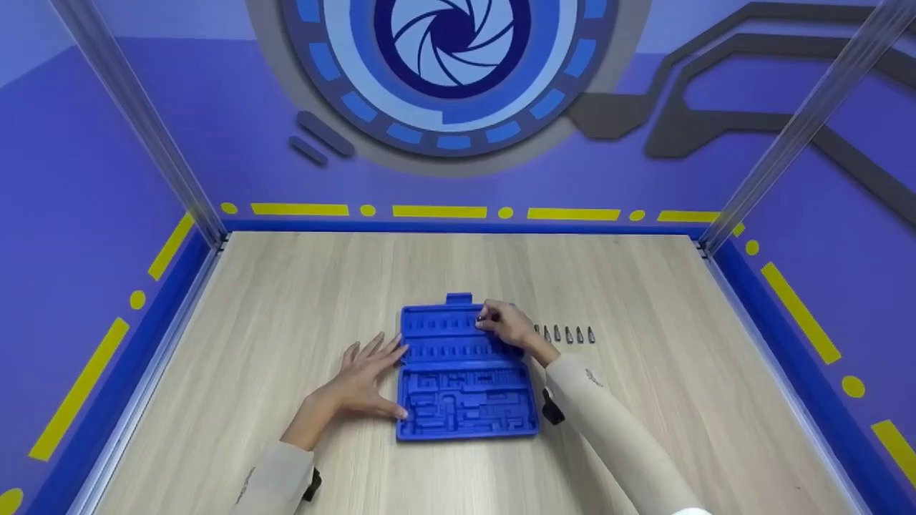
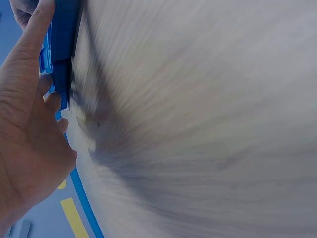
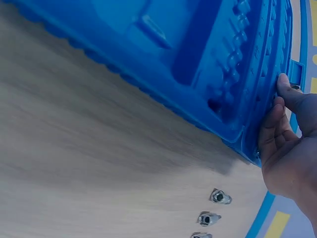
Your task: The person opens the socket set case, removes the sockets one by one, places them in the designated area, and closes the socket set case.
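An opened blue plastic tool case (image 1: 466, 415) lies flat, its moulded slots facing up. My left hand (image 1: 361, 383) is spread along its left side, thumb at the lower tray and fingertips at the upper half. The left wrist view shows this hand (image 2: 34, 119) beside the case wall (image 2: 65, 29). Over the upper right corner, my right hand (image 1: 509, 323) pinches a small dark metal bit socket (image 1: 481, 319), mostly hidden by the fingers. In the right wrist view the bit socket (image 3: 295, 87) shows just past the thumb.
Several more metal bit sockets (image 1: 569, 335) stand in a row on the wooden table (image 1: 644, 300), right of the case and close to my right wrist. The case's latch tab (image 1: 459, 297) sticks out at the far edge. Blue panels (image 1: 458, 193) enclose the table's back and sides.
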### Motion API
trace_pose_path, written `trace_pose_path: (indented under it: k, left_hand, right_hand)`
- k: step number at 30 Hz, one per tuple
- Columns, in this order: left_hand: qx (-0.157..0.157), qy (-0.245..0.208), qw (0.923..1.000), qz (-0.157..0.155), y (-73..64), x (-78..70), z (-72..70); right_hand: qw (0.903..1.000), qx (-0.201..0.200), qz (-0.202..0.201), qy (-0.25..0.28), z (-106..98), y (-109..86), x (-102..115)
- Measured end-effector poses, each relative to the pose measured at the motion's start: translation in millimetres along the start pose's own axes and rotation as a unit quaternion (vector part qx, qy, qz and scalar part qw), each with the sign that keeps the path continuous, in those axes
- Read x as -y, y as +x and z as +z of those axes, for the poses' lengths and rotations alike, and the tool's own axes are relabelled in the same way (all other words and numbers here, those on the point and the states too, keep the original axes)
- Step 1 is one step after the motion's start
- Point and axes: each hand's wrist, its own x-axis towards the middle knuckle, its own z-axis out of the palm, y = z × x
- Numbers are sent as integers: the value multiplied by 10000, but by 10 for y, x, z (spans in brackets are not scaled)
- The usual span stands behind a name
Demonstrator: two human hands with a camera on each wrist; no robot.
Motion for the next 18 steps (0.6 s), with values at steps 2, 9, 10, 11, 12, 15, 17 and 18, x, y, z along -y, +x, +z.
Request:
trace_pose_path:
  k: [2, 9, 10, 11, 12, 15, 17, 18]
  left_hand:
    - [22, -39, 10000, -26, -1, 3, 3]
    - [9, 1, 10000, -10, 6, -5, -3]
    - [0, 6, 10000, -2, 6, -6, -5]
    - [-6, 22, 10000, 8, 5, -7, -6]
    - [-12, 34, 10000, 16, 3, -8, -9]
    - [-6, 79, 10000, -5, -2, -1, -14]
    - [-6, 127, 9999, 3, 0, 1, -7]
    - [-18, 132, 9999, 17, 3, -2, -6]
  right_hand:
    - [9999, -30, 34, 104, 4, -9, 2]
    - [9975, -226, -217, 629, -4, -19, -15]
    - [9963, -249, -158, 808, -14, -22, -17]
    - [9949, -271, -64, 971, -27, -28, -15]
    - [9930, -278, 64, 1147, -41, -35, -12]
    - [9861, -190, 451, 1590, -97, -66, -3]
    - [9822, -143, 636, 1761, -142, -106, -9]
    - [9805, -144, 694, 1835, -163, -125, -16]
